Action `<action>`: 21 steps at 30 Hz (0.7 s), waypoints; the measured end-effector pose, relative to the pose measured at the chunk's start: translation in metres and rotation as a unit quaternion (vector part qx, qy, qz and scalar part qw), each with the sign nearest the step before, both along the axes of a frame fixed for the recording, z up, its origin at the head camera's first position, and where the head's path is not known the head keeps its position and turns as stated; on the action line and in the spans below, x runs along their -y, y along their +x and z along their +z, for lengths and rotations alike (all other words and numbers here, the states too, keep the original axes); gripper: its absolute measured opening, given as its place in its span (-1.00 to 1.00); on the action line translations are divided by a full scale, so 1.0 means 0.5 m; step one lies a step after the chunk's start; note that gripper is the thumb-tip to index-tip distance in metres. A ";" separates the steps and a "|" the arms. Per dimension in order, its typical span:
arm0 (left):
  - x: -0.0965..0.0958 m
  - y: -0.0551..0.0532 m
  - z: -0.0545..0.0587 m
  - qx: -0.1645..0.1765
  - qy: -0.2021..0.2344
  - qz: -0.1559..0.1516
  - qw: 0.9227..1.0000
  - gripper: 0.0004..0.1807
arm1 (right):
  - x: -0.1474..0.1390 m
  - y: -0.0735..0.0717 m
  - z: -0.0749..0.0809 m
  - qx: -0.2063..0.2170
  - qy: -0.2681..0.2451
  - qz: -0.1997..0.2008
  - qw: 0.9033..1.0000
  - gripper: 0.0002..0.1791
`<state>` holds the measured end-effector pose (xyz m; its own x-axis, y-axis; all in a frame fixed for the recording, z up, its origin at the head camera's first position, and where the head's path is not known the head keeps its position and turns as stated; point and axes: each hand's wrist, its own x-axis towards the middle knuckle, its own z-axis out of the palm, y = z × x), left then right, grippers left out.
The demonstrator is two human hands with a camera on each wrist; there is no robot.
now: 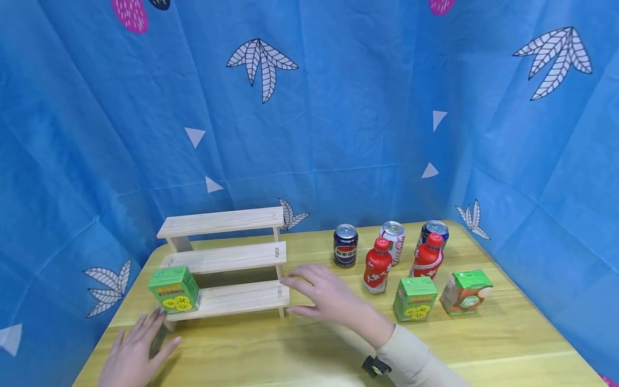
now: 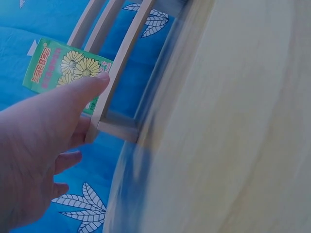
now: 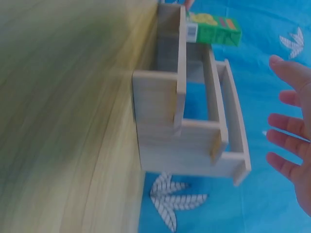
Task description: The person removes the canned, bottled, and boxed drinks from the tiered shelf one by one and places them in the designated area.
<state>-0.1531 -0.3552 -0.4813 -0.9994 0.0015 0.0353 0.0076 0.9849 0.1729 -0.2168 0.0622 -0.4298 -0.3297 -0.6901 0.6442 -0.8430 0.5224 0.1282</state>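
Note:
A three-step wooden rack stands on the left of the table. On the left end of its lowest step sits a green drink carton with yellow flowers, also seen in the left wrist view. My left hand is at that end, fingers extended and thumb apart; its fingertips are close to the carton's lower corner, and I cannot tell whether they touch the rack. Beside the rack's right end, my right hand hovers with relaxed, spread fingers and nothing in them. The right wrist view shows those fingers apart from the rack.
Right of the rack stand a dark blue can, a white cola can, another dark can, two red bottles, a green flowered carton and a brown-green carton. Blue patterned cloth hangs behind the table.

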 end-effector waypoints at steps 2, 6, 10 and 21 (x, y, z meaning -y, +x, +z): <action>-0.001 -0.001 0.001 0.006 0.002 0.003 1.000 0.12 | 0.017 -0.002 -0.002 -0.008 -0.004 0.007 1.000 -0.35; -0.001 -0.001 0.001 0.012 0.003 0.005 1.000 0.13 | 0.049 -0.008 -0.007 -0.027 -0.018 0.022 0.999 -0.35; -0.001 -0.001 0.001 0.014 0.000 0.007 1.000 0.13 | 0.081 -0.012 -0.008 -0.039 -0.022 0.029 0.999 -0.35; 0.001 -0.002 -0.002 0.014 0.002 0.007 1.000 0.12 | 0.161 -0.015 0.004 -0.035 -0.039 0.042 0.998 -0.32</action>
<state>-0.1543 -0.3556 -0.4826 -0.9999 -0.0134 0.0065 -0.0121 0.9841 0.1771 -0.2245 -0.0184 -0.4277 -0.2244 -0.6600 0.7170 -0.8747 0.4607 0.1504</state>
